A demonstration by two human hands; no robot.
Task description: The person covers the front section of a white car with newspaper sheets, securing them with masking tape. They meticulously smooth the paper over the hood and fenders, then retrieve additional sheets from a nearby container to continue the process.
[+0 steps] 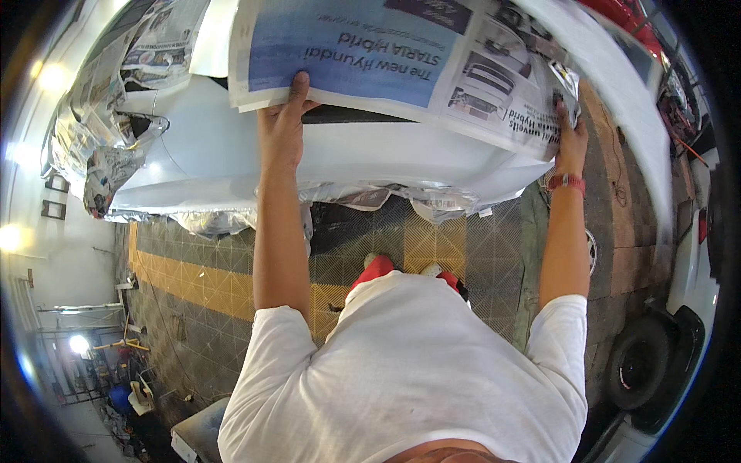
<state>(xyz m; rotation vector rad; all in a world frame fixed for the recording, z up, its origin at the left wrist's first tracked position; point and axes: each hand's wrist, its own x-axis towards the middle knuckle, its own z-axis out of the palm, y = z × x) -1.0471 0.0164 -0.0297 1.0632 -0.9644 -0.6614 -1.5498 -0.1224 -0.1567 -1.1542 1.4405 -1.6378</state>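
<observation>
Both my arms reach forward with a broad newspaper sheet [355,54] spread between them, a large blue panel on it and car pictures at its right. My left hand [288,116] pinches the lower edge, thumb on top and fingers mostly underneath. At the right end my right hand [571,131] grips the sheet's edge, its fingers partly hidden by the paper. Below and behind the sheet lies a pale grey-white car body panel [355,158]. Newspaper masking [158,58] covers the car's left part, and clear plastic film [440,202] hangs along the panel's lower edge.
I stand on grey and yellow floor tiles [193,282]. To the right is another vehicle with a dark wheel [642,363]. A white wall [69,262] with lights runs along the left, with clutter and a blue container [120,397] lower down.
</observation>
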